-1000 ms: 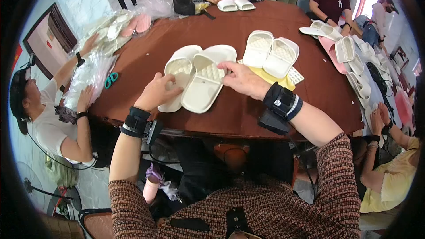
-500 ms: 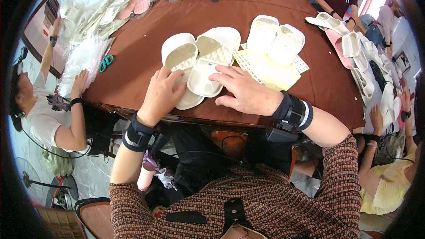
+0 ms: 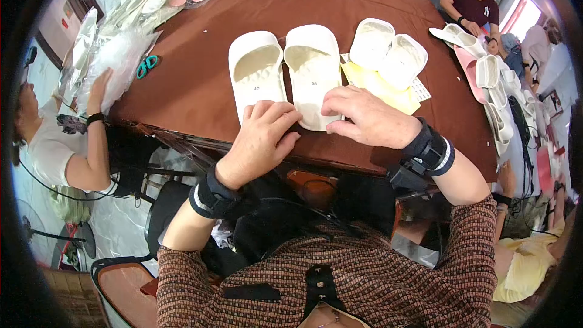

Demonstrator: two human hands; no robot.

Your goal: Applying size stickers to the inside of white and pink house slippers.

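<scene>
1. The left hand (image 3: 261, 140) lies palm down with its fingers loosely spread, clamped on nothing; the fingertips (image 3: 267, 109) rest on the heel end of the left white slipper (image 3: 256, 73).
2. The right hand (image 3: 367, 118) is likewise flat and open, fingers slightly apart, pressing on the heel end of the right white slipper (image 3: 313, 67) without gripping it.
3. Both slippers are plain white slides with a broad strap over the front, soles down, each with a small dark mark on the footbed.
4. They sit side by side, just touching, on the brown table (image 3: 200, 79) near its front edge, right before the person.
5. Their long axes run away from the person: toes point to the far side, heels toward the hands.
</scene>
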